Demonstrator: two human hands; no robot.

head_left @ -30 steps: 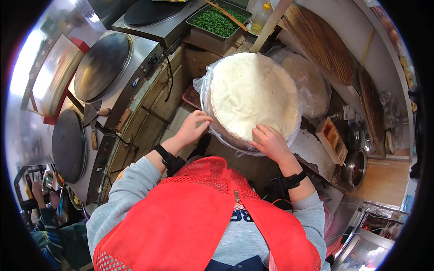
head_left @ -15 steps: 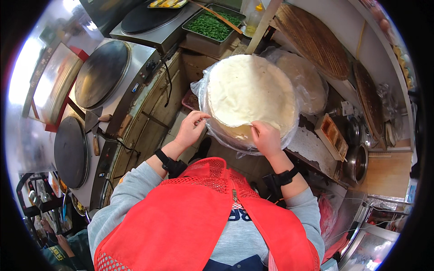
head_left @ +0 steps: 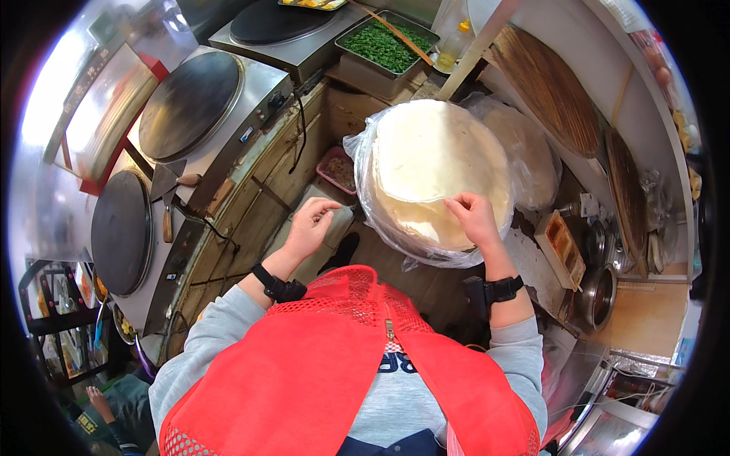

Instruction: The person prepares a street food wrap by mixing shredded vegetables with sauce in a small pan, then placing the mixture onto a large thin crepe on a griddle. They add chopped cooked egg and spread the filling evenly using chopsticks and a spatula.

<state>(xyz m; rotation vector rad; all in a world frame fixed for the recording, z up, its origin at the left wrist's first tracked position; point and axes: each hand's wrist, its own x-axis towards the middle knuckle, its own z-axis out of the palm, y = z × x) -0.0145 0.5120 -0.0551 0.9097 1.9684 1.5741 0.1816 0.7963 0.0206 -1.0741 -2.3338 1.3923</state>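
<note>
A stack of thin, pale round flatbreads [head_left: 456,148] lies in front of me, with clear plastic wrap around its rim. At the near edge of the top sheet, my right hand [head_left: 477,218] is closed, thumb and forefinger pinching the flatbread's edge. Paler than the sheets beneath, this top flatbread shows a curved near edge that leaves part of the lower layer uncovered. My left hand [head_left: 306,229] hovers left of the stack, apart from it. Its fingers are loosely bent, the thumb stands off the forefinger, and nothing shows between them.
Round black griddles [head_left: 190,106] line the left counter, with a scraper [head_left: 169,182] beside them. Beyond the stack stands a tray of chopped greens [head_left: 384,47]. A second wrapped stack [head_left: 511,144] sits behind right, near a sauce container [head_left: 560,249]. Another person's hand [head_left: 99,401] shows lower left.
My left hand has drawn away from the stack's near left edge. My right hand still pinches the top flatbread's edge. The whole view has shifted slightly.
</note>
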